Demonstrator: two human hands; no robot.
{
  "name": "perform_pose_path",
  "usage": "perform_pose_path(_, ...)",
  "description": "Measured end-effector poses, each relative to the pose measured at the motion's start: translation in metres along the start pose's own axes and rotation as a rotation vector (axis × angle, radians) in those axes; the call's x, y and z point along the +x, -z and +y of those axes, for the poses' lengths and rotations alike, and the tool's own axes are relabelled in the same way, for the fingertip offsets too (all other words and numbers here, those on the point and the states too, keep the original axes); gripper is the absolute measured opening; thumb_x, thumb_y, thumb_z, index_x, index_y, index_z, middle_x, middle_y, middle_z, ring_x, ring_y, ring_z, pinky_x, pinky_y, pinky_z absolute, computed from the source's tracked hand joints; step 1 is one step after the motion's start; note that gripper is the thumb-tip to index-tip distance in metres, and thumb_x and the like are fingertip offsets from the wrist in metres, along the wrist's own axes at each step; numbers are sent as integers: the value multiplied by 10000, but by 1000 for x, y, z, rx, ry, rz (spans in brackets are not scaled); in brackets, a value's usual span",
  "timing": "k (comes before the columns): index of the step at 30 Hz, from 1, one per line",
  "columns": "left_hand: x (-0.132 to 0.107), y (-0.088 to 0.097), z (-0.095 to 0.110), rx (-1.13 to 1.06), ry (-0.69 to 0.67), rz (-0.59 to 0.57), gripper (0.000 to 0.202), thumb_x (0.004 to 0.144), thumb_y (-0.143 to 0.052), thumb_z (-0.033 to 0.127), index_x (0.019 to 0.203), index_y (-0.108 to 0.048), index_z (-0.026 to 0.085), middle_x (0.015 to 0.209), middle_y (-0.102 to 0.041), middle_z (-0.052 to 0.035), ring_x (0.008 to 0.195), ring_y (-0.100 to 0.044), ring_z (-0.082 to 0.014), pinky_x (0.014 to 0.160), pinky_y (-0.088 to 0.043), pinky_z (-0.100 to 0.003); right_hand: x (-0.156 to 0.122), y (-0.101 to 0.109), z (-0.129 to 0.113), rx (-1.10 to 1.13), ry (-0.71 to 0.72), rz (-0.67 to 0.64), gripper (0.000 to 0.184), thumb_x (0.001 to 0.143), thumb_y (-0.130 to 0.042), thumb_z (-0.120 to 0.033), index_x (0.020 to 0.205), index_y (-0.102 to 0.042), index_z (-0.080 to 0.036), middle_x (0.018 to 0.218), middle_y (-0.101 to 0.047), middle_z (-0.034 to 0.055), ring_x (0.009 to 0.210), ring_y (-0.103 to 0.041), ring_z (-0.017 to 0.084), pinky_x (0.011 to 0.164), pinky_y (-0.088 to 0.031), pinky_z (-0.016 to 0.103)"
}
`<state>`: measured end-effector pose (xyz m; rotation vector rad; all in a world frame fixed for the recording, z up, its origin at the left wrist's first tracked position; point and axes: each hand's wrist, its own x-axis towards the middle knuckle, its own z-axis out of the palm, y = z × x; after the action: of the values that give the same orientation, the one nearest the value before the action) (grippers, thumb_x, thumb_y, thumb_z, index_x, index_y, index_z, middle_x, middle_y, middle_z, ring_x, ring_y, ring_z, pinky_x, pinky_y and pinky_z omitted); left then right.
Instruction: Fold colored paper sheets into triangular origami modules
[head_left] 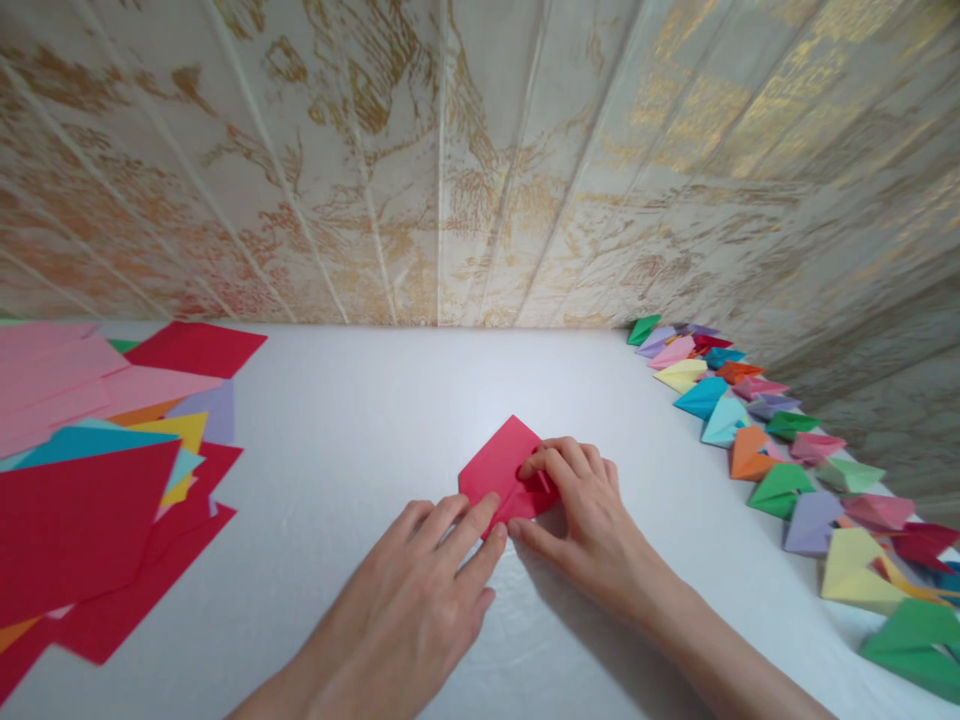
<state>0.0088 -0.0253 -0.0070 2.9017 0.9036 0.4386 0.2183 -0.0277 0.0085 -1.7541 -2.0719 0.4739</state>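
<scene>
Two bare hands work on a folded red sheet (pixel 491 460) lying on a white table (pixel 337 430).
The left hand (pixel 431 580) is not closed: its fingers stretch forward, the tips resting on the sheet's near left edge. The right hand (pixel 581 510) bends its fingers over the sheet's right part, thumb at its near edge; whether they pinch the paper I cannot tell. The sheet's far end comes to a point. Well to the left of the sheet lies an overlapping pile of loose coloured papers (pixel 82 510), red and pink mostly; well to its right, rows of folded paper pieces (pixel 748 452) in many colours. Beyond it rises a gold-patterned wall (pixel 405 180).
</scene>
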Motion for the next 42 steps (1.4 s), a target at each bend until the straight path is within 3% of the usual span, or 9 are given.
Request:
perform_pose_path(11, 0, 3, -2, 11, -5, 42, 344, 992, -429, 224, 1266, -636, 202, 1326, -666, -54, 1066, -639, -251, 871, -477, -418, -3, 1, 8, 45, -11, -14, 233, 824, -668, -186, 1024, -556, -233, 1112, -574, 62, 1050, -481, 283, 886, -375, 450)
perform_pose_path(16, -3, 1, -6, 33, -42, 74, 351, 971, -466, 220, 1287, -616, 187, 1384, -626, -69, 1290, -534, -259, 1016, -423, -413, 1, 21, 49, 33, -91, -7, 265, 793, -634, -194, 1045, -612, -274, 1156, -591, 64, 1074, -498, 305, 911, -386, 487)
perform_pose_path(21, -7, -3, 3, 108, -47, 31, 498, 881, -655, 330, 1342, -584, 155, 1404, -598, -124, 1297, -518, -307, 1046, -421, -447, 8, 43, 85, 1, -197, 209, 314, 730, -507, -77, 1000, -596, -214, 1057, -606, 123, 1003, -527, 332, 902, -393, 570)
perform_pose_path(25, 6, -5, 37, 187, 151, -44, 690, 843, -633, 628, 1266, -652, 83, 1172, -697, -191, 1065, -619, -372, 925, -497, -525, 1, 37, 50, 124, -27, 138, 340, 781, -473, -42, 1063, -558, -212, 970, -647, 65, 890, -608, 225, 837, -508, 396)
perform_pose_path(29, 25, 3, 61, 214, 319, -74, 648, 817, -683, 592, 1191, -691, 63, 1163, -690, -226, 991, -640, -377, 907, -496, -574, -13, 15, -1, 323, 166, -31, 382, 812, -437, 22, 1082, -542, -226, 983, -695, 25, 860, -668, 154, 788, -551, 283)
perform_pose_path(32, 24, 14, 51, 137, 305, -79, 522, 841, -703, 499, 1173, -695, 95, 1275, -658, -209, 1130, -607, -375, 975, -464, -571, -20, 2, -14, 401, 233, 24, 440, 805, -407, 50, 1133, -511, -224, 1051, -671, 60, 935, -664, 179, 835, -555, 325)
perform_pose_path(37, 3, 27, 9, -18, 106, -45, 431, 907, -663, 364, 1305, -602, 213, 1437, -572, -79, 1330, -485, -293, 1102, -369, -494, -25, -11, -15, 331, 294, 119, 370, 797, -395, 43, 1045, -483, -216, 962, -626, 68, 844, -630, 195, 739, -548, 310)
perform_pose_path(39, -1, 27, 1, -40, 71, -70, 378, 902, -666, 288, 1272, -610, 234, 1392, -600, -59, 1280, -523, -273, 1086, -386, -464, -26, -15, -18, 312, 290, 93, 357, 780, -391, 44, 1008, -470, -218, 919, -637, 59, 812, -627, 200, 704, -535, 304)
perform_pose_path(42, -1, 24, 3, 33, 69, -117, 306, 896, -643, 194, 1202, -637, 208, 1189, -679, -74, 1041, -626, -261, 913, -496, -417, -27, -18, -20, 229, 269, 70, 367, 767, -397, 47, 1012, -468, -217, 908, -662, 57, 800, -627, 216, 693, -516, 314)
